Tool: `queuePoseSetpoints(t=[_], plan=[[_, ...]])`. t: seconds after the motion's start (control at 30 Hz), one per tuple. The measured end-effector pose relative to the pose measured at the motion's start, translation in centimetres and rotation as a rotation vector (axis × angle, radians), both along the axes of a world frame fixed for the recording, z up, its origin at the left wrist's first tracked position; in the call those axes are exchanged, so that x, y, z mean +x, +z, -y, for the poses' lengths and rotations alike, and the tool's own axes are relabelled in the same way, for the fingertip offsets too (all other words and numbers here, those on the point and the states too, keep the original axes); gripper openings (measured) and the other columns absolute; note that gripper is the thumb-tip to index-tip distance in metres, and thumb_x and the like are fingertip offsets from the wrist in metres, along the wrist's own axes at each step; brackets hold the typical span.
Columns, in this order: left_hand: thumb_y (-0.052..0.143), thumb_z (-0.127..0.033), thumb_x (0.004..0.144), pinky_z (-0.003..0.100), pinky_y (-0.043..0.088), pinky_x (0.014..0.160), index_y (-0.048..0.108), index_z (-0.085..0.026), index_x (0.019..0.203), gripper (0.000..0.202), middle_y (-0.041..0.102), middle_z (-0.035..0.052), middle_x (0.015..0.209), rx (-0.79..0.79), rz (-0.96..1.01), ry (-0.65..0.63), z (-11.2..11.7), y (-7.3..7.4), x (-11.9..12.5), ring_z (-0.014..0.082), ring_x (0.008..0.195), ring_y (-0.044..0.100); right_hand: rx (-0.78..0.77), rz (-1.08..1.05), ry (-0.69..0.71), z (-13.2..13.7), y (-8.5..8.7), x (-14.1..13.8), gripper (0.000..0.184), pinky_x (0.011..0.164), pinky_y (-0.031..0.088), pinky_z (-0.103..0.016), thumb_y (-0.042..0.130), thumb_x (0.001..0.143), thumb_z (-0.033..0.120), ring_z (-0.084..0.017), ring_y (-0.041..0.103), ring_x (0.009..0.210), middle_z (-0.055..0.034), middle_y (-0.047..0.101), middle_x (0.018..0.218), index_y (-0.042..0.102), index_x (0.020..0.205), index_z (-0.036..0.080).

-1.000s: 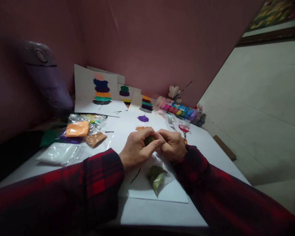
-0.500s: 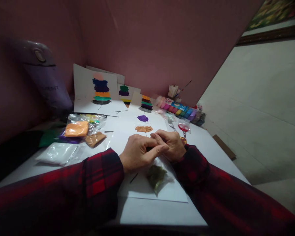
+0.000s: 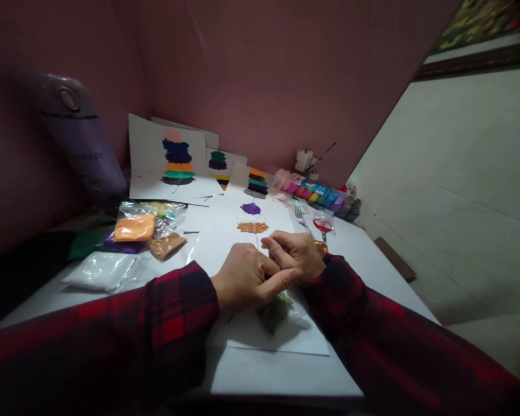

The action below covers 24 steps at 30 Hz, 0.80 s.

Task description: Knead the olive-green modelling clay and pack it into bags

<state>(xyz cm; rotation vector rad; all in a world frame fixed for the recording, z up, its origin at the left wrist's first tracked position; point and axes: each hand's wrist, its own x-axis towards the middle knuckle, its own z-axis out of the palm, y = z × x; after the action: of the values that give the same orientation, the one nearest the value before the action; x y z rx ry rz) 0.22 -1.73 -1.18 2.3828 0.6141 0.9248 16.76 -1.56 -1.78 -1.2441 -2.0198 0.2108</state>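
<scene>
Feed is dim overall; from the shadow under the left hand (image 3: 242, 280) and right hand (image 3: 297, 257) I read light from above, with the table (image 3: 385, 271) brightest and the sleeves (image 3: 91, 346) near black. Glare streaks the white packet (image 3: 101, 271), while the shaded green bag (image 3: 274, 316) is too blurred for me to resolve. Wide-lens distortion stretches the bottle (image 3: 80, 141), its lettering smeared.

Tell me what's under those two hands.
Beneath the left hand and right hand: white paper and a clear bag of green clay. The bag's far end and anything the hands enclose are covered.
</scene>
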Motion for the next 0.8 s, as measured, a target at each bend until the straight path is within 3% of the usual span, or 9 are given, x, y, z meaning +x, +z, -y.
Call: queuePoseSetpoints(t=[0.13,0.27,0.33,0.47,0.8], plan=[[0.053,-0.039,0.091,0.024,0.018,0.044,0.045,-0.015,0.039,0.058,0.032,-0.0050,0.039,0.008,0.040,0.022,-0.48,-0.25,0.03,0.0071,0.043,0.023,0.013,-0.007,0.010,0.08,0.01,-0.14,0.037,0.049,0.029,-0.024,0.053,0.092,0.034,-0.009,0.038,0.048,0.0028,0.048,0.050,0.054,0.059,0.018],[0.055,-0.037,0.088,0.023,0.037,0.053,0.069,-0.015,0.064,0.035,0.059,0.0005,0.056,-0.078,0.104,0.050,-0.79,-0.11,0.01,0.0106,0.054,0.048,-0.006,-0.017,0.027,0.12,0.02,-0.09,0.035,0.049,0.030,-0.024,0.051,0.091,0.031,-0.009,0.041,0.049,0.0029,0.048,0.051,0.054,0.059,0.018],[0.055,-0.036,0.088,0.026,0.044,0.063,0.073,-0.015,0.077,0.030,0.068,0.0045,0.069,-0.118,0.101,0.040,-0.71,-0.01,-0.01,0.0143,0.064,0.058,-0.019,-0.007,0.040,0.03,-0.02,0.08,0.031,0.051,0.031,-0.024,0.050,0.090,0.029,-0.010,0.044,0.051,0.0018,0.052,0.053,0.056,0.062,0.017],[0.055,-0.034,0.088,0.031,0.048,0.068,0.071,-0.014,0.079,0.027,0.070,0.0070,0.075,-0.125,0.098,0.023,-0.50,0.02,-0.03,0.0171,0.069,0.061,-0.052,0.017,0.074,-0.23,-0.13,0.43,0.027,0.054,0.034,-0.025,0.048,0.088,0.026,-0.012,0.050,0.055,-0.0010,0.059,0.059,0.060,0.066,0.017],[0.056,-0.024,0.088,0.030,0.049,0.069,0.069,-0.014,0.080,0.019,0.070,0.0067,0.077,-0.119,0.113,-0.007,-0.90,-0.38,-0.07,0.0169,0.071,0.061,-0.078,0.056,0.062,-0.43,-0.11,0.37,0.026,0.056,0.036,-0.026,0.046,0.087,0.026,-0.015,0.054,0.058,-0.0029,0.062,0.061,0.061,0.069,0.016]])
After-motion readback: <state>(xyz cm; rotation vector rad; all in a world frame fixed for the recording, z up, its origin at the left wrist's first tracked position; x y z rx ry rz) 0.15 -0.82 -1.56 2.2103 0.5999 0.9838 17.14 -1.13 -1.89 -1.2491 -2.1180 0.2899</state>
